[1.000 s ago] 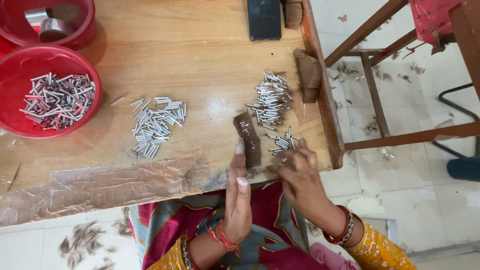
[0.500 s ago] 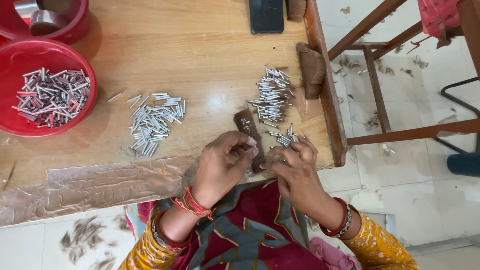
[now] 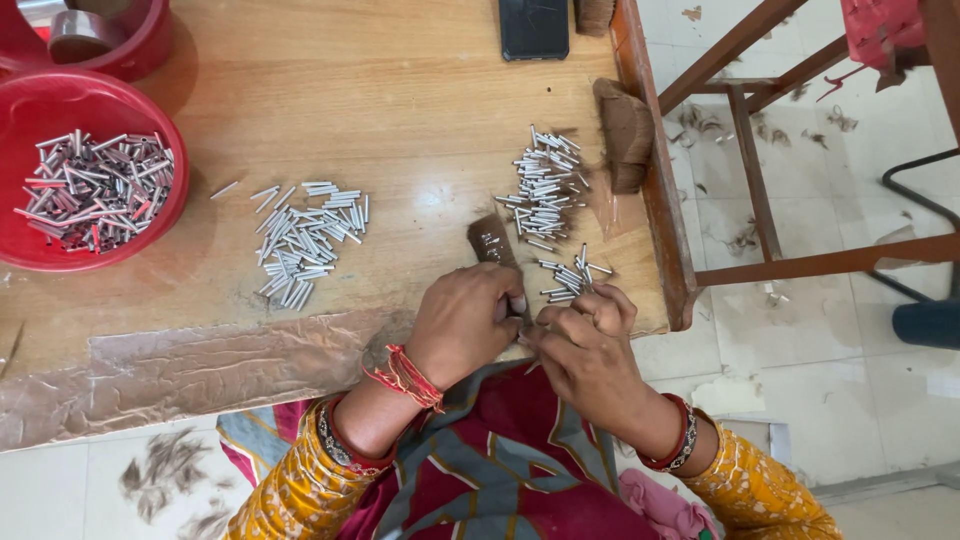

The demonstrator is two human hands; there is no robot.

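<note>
Now both hands meet at the table edge, left hand and right hand pinching the brown hair tuft together, apparently mid-fitting; a small metal tube looks needed next

Whatever the left hand and right hand pinch where their fingertips meet is too small and too covered to tell. The near end of the brown hair bundle disappears under the left hand's fingers. Far beyond the hands, the dark phone and the upper red bowl are cut by the top edge.
</note>
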